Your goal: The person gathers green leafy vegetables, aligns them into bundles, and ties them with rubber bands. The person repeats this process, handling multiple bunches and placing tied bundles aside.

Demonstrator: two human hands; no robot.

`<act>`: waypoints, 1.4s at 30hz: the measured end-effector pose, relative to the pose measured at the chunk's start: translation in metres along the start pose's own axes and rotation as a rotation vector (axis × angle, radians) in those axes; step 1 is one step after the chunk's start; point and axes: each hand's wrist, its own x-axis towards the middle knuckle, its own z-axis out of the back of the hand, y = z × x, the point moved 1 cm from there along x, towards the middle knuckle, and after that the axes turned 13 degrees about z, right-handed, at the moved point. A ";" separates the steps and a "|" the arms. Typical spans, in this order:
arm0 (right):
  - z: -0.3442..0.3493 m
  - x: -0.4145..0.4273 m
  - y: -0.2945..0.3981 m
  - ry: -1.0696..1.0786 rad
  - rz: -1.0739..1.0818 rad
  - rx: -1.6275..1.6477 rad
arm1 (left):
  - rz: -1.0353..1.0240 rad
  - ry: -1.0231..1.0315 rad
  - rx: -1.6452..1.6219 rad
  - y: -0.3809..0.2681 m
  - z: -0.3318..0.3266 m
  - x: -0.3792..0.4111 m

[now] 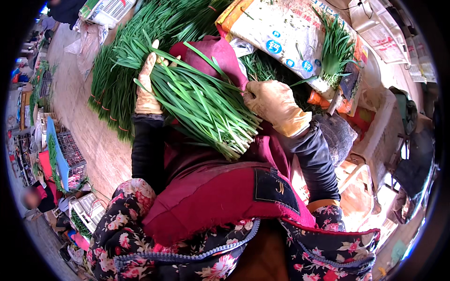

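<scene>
A loose bunch of green garlic chives lies slantwise over my lap, its pale cut ends towards the lower right. My left hand, in a cream work glove, is wrapped around the leafy end. The gloved right hand is curled closed at the bunch's right side, and a long leaf runs up to its pinched fingertips. Its palm and finger undersides are hidden. Beneath the bunch, a dark red apron covers my lap.
A large pile of chives, with tied bundles, lies ahead and left. A printed sack at upper right carries a smaller chive bunch. Plastic crates stand at left. Another person is at far left.
</scene>
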 end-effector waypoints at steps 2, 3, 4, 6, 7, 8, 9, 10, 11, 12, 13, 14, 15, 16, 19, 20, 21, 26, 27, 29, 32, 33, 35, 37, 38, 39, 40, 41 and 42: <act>0.001 -0.003 0.001 -0.006 -0.020 0.038 | 0.065 -0.127 0.067 -0.006 0.020 0.001; 0.000 -0.003 0.001 -0.009 -0.024 0.043 | 0.077 -0.157 0.114 -0.012 0.016 -0.003; -0.001 -0.003 -0.001 -0.012 -0.029 0.048 | 0.021 -0.201 0.080 -0.008 0.011 -0.004; -0.003 -0.001 -0.001 0.000 -0.039 0.069 | 0.013 0.055 -0.030 -0.005 0.002 -0.001; -0.003 0.000 0.000 0.014 -0.044 0.085 | 0.073 0.218 -0.111 -0.007 -0.001 0.002; -0.003 0.002 -0.001 0.028 -0.050 0.101 | 0.041 0.215 -0.105 -0.006 -0.001 -0.002; -0.010 0.004 -0.005 0.039 -0.055 0.162 | 0.099 0.460 -0.198 -0.005 0.003 -0.003; -0.013 0.003 -0.007 0.062 -0.060 0.187 | 0.051 0.545 -0.188 -0.003 0.007 -0.002; -0.015 0.002 -0.006 0.084 -0.065 0.213 | 0.002 0.629 -0.179 -0.001 0.010 -0.001; -0.023 0.000 -0.011 -0.009 -0.001 0.188 | 0.059 0.570 -0.291 -0.001 0.013 0.001; -0.030 -0.002 -0.016 -0.018 -0.036 0.296 | 0.109 0.506 -0.409 -0.001 0.016 0.004; -0.034 -0.004 -0.019 -0.029 -0.071 0.403 | 0.149 0.437 -0.527 0.000 0.019 0.005; -0.038 -0.005 -0.023 -0.040 -0.101 0.507 | 0.107 0.494 -0.323 -0.003 0.017 0.007; -0.043 -0.009 -0.026 -0.029 -0.154 0.705 | 0.050 0.544 -0.122 -0.005 0.014 0.007; -0.051 -0.020 -0.030 -0.032 -0.181 1.059 | 0.092 0.382 -0.099 -0.006 0.024 0.013; -0.049 -0.025 -0.030 -0.034 -0.188 1.097 | 0.109 0.375 -0.108 -0.004 0.023 0.013; -0.046 -0.030 -0.029 -0.045 -0.222 1.103 | 0.117 0.365 -0.110 -0.006 0.022 0.012; -0.031 -0.091 -0.079 -0.261 -0.523 1.060 | 0.129 0.291 -0.083 -0.006 0.042 0.019; -0.017 -0.102 -0.079 -0.392 -0.582 1.192 | 0.084 0.190 -0.033 -0.009 0.036 0.011; 0.004 -0.115 -0.083 -0.466 -0.561 1.167 | 0.116 0.319 -0.154 -0.010 0.041 0.013; 0.020 -0.108 -0.071 -0.643 -0.232 1.225 | 0.061 0.259 -0.082 -0.007 0.033 0.014; 0.020 -0.102 -0.072 -0.622 -0.291 1.225 | 0.073 0.226 -0.097 -0.008 0.030 0.014; 0.019 -0.074 -0.045 -0.631 -0.186 1.161 | 0.073 0.241 -0.088 -0.010 0.029 0.012; -0.006 -0.046 -0.032 -0.581 -0.019 1.369 | 0.069 0.223 -0.075 -0.008 0.026 0.012; -0.012 -0.035 -0.025 -0.541 0.042 1.234 | 0.058 0.193 -0.065 -0.007 0.022 0.011; -0.018 -0.026 -0.017 -0.498 0.100 1.098 | 0.048 0.162 -0.057 -0.006 0.021 0.010; -0.030 -0.016 -0.013 -0.512 0.055 1.105 | 0.063 0.213 -0.076 -0.007 0.024 0.011; -0.047 -0.006 -0.013 -0.531 -0.033 1.229 | 0.079 0.265 -0.094 -0.007 0.029 0.013; -0.050 0.002 -0.013 -0.588 -0.027 1.376 | 0.092 0.318 -0.113 -0.008 0.030 0.014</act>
